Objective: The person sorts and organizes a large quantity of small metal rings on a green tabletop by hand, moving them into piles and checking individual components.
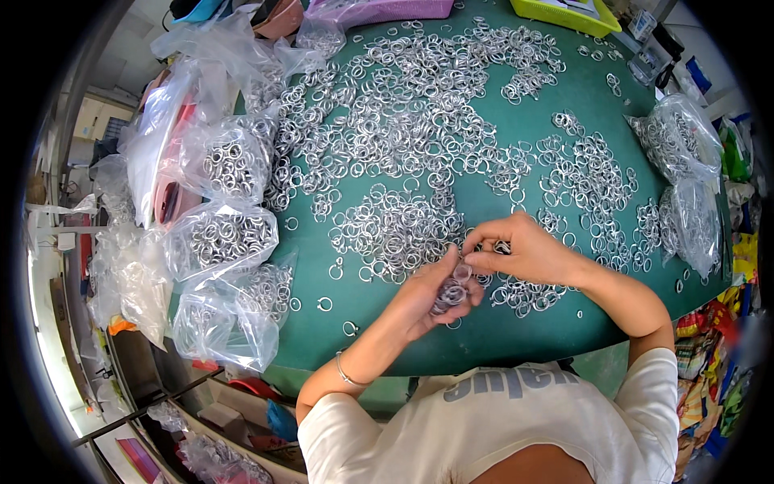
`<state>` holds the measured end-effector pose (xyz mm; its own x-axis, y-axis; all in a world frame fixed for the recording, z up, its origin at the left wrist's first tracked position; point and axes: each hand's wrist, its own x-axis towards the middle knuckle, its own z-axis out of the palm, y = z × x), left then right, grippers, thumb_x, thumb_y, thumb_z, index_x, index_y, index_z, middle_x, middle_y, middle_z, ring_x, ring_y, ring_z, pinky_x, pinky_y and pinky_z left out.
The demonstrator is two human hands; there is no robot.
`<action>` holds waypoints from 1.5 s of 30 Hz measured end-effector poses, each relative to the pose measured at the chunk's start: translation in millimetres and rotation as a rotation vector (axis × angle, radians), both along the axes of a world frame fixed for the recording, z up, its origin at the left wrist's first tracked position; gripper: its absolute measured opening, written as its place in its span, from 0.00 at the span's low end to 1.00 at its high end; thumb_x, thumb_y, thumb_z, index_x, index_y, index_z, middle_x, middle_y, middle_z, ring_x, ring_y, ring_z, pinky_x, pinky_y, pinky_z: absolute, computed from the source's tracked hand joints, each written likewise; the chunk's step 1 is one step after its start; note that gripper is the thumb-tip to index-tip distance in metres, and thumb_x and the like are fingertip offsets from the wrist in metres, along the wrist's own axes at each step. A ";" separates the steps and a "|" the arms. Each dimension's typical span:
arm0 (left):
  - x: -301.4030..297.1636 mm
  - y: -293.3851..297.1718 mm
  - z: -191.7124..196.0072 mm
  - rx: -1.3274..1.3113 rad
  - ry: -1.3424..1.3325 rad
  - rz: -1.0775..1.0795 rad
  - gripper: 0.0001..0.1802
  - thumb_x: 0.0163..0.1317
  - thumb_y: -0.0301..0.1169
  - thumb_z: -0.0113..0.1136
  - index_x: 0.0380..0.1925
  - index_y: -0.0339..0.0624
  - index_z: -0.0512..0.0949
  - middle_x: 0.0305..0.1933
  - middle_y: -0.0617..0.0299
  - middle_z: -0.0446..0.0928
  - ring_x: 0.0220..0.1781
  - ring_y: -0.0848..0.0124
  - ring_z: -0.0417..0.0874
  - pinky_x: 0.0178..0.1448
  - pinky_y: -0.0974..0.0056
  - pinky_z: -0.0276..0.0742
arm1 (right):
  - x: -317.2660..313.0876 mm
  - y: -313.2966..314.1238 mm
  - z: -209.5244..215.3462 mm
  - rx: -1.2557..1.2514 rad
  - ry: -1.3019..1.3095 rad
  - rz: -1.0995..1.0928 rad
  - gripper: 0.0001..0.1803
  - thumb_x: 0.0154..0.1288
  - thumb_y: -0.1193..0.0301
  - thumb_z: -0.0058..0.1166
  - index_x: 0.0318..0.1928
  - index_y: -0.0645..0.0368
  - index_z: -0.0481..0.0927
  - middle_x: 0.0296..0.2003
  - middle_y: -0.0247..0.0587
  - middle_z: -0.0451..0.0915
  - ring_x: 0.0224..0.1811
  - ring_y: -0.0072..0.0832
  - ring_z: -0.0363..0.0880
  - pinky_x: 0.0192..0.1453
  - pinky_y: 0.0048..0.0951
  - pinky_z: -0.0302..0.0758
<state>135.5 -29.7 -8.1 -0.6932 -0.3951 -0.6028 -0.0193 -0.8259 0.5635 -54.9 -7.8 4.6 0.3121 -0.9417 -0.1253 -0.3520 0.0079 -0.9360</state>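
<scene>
Silver metal rings, many with a small raised part on the band, cover much of the green table. My left hand (pixel 421 297) is curled around a small handful of rings (pixel 451 298), its thumb raised along them. Close against that thumb is my right hand (pixel 528 254), its thumb and forefinger pinched together. Whatever lies between those fingertips is too small to make out. A dense heap of rings (pixel 391 230) sits just beyond my left hand. To the right of my right hand spreads another group of rings (pixel 592 181).
Clear plastic bags of rings (pixel 230 242) line the table's left side, with more bags (pixel 685 145) at the right edge. A purple basket (pixel 387 10) and a yellow-green basket (pixel 568 18) stand at the far edge. Colourful packages (pixel 709 355) are piled beyond the right side.
</scene>
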 end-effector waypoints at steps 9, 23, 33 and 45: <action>5.0 9.8 -20.5 0.141 0.142 0.011 0.19 0.68 0.40 0.44 0.33 0.35 0.76 0.27 0.59 0.75 0.21 0.76 0.71 0.19 0.75 0.62 | 1.5 -19.2 -45.5 -0.458 0.401 -0.167 0.06 0.55 0.74 0.57 0.35 0.59 0.79 0.20 0.39 0.76 0.18 0.29 0.72 0.23 0.28 0.67; 10.3 8.9 -10.7 -0.342 -0.083 0.009 0.11 0.63 0.31 0.54 0.42 0.36 0.77 0.19 0.70 0.66 0.18 0.82 0.60 0.20 0.76 0.54 | -40.4 -15.8 -17.7 0.600 -1.004 -0.342 0.10 0.58 0.73 0.42 0.38 0.62 0.72 0.31 0.45 0.74 0.20 0.22 0.67 0.14 0.18 0.55; 14.2 -1.2 -15.6 -1.655 -0.875 -0.204 0.14 0.54 0.32 0.62 0.41 0.45 0.79 0.23 0.57 0.75 0.19 0.59 0.75 0.23 0.59 0.68 | -7.9 -9.2 -33.4 -0.228 0.457 -0.151 0.06 0.52 0.71 0.59 0.29 0.60 0.79 0.24 0.41 0.78 0.26 0.36 0.78 0.29 0.34 0.71; 45.2 -8.0 -12.5 -1.632 -1.042 -0.188 0.12 0.57 0.33 0.57 0.42 0.47 0.78 0.27 0.57 0.77 0.25 0.56 0.79 0.27 0.57 0.73 | -44.3 -5.2 -21.3 0.313 -0.196 -0.336 0.07 0.63 0.70 0.50 0.32 0.61 0.75 0.16 0.24 0.65 0.16 0.10 0.57 0.18 0.15 0.52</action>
<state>180.7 -37.7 -20.6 -0.4570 -0.8867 0.0706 -0.8112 0.4480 0.3758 -99.2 -12.9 -16.7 0.0435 -0.9207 -0.3878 -0.0992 0.3822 -0.9187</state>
